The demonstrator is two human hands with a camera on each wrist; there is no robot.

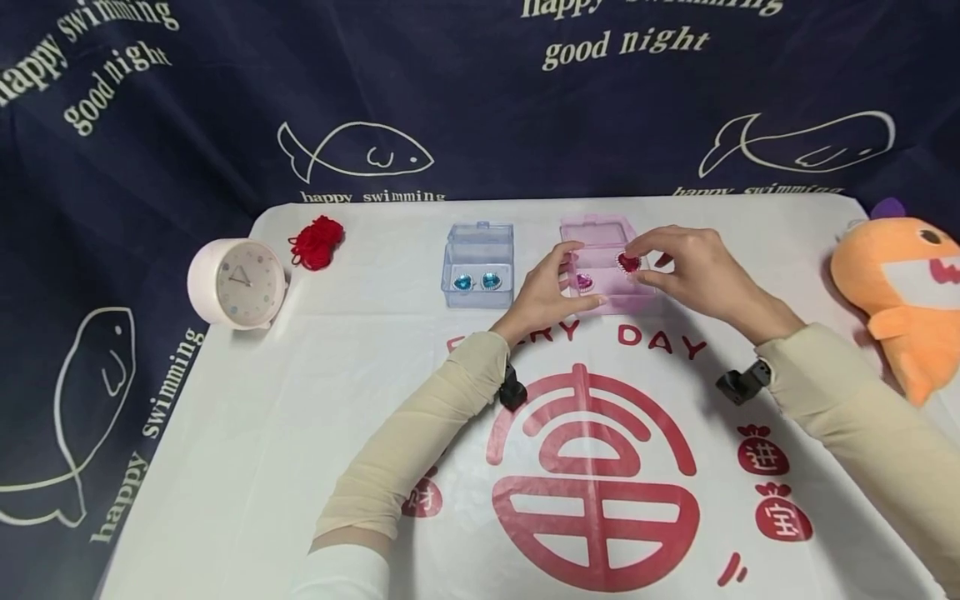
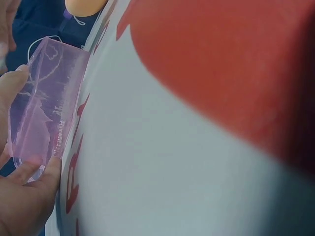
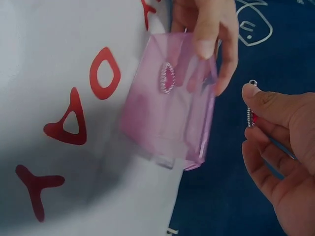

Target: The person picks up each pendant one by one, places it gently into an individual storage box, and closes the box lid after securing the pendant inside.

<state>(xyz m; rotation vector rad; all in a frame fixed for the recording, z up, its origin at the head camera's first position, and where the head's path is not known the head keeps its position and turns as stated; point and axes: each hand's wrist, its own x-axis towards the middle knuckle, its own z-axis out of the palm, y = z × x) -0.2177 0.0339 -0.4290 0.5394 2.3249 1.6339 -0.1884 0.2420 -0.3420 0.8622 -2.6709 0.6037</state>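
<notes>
My left hand [image 1: 542, 290] holds the pink clear plastic box [image 1: 621, 288] by its left side, thumb along the front and fingers behind. The box stands with its lid raised at the back. Inside it at the left lies a pink gem pendant [image 1: 582, 282] with a silvery beaded rim. My right hand [image 1: 701, 265] pinches a red heart-shaped gem pendant [image 1: 628, 262] between thumb and fingers, over the box's right part. The right wrist view shows this pendant [image 3: 250, 110] edge-on, its small loop at the top.
Left of the pink box, a blue clear box [image 1: 477, 275] stands with its lid up, two blue gem pendants [image 1: 491, 282] inside. Farther left are red yarn [image 1: 318, 242] and a white round clock [image 1: 240, 283]. An orange plush toy [image 1: 903, 292] sits at the right edge.
</notes>
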